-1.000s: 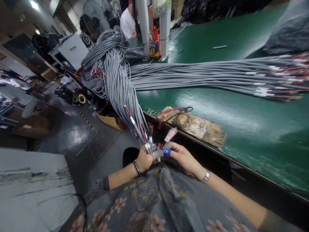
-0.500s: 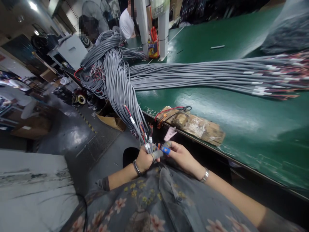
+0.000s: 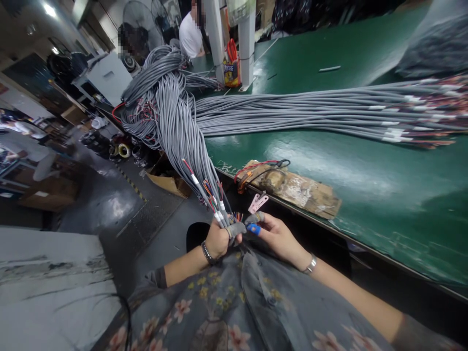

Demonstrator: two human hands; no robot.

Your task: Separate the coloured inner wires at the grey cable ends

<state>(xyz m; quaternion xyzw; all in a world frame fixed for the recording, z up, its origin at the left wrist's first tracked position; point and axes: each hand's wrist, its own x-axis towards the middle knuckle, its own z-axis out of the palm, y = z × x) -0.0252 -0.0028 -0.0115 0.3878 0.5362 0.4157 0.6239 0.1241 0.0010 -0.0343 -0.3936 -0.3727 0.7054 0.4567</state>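
A thick bundle of grey cables [image 3: 175, 122] hangs off the edge of the green table [image 3: 365, 175] down toward my lap. My left hand [image 3: 216, 240] is closed around the ends of several of these cables, where short coloured wires stick out. My right hand [image 3: 275, 235], with grey and blue finger guards, pinches at those wire tips right beside the left hand. A pink clip [image 3: 257, 202] shows just above my right fingers. Which wire the right fingers hold is too small to see.
More grey cables [image 3: 310, 112] lie spread across the table to the right. A worn wooden block [image 3: 296, 189] with red and black leads sits at the table edge. A person in white [image 3: 190, 36] stands far back. A cardboard box [image 3: 168, 181] lies on the floor.
The cable ends in my left hand have shifted slightly left and lower. Both hands stay together at the wire tips.
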